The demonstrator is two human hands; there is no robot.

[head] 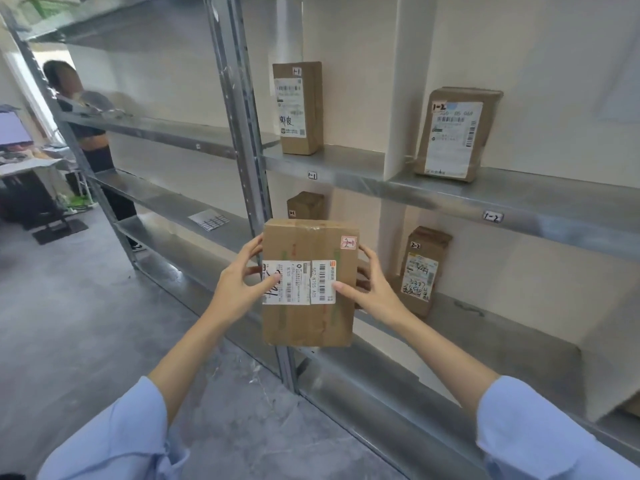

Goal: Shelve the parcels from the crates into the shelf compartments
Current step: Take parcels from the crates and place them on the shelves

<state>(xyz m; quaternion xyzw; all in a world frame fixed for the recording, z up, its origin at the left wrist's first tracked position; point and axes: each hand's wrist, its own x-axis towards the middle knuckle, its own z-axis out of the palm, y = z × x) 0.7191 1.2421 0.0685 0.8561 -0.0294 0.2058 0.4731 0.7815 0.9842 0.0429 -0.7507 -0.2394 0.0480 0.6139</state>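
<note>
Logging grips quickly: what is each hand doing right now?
Left hand: grips the cardboard parcel by its left edge.
Right hand: grips the same parcel by its right edge.

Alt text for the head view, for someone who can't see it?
The left hand and right hand grip a taped cardboard parcel tagged 2-1 before a metal shelf. The 1-1 parcel and 1-2 parcel stand above, two lower parcels beneath.

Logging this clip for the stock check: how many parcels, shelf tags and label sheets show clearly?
Parcels: 5 (held parcel, 1-1 parcel, 1-2 parcel, 2-1 parcel, 2-2 parcel)
Shelf tags: 2 (1-1 tag, 1-2 tag)
Label sheet: 1
Total: 8
A brown corner at the right edge is too cut off to count.
</note>
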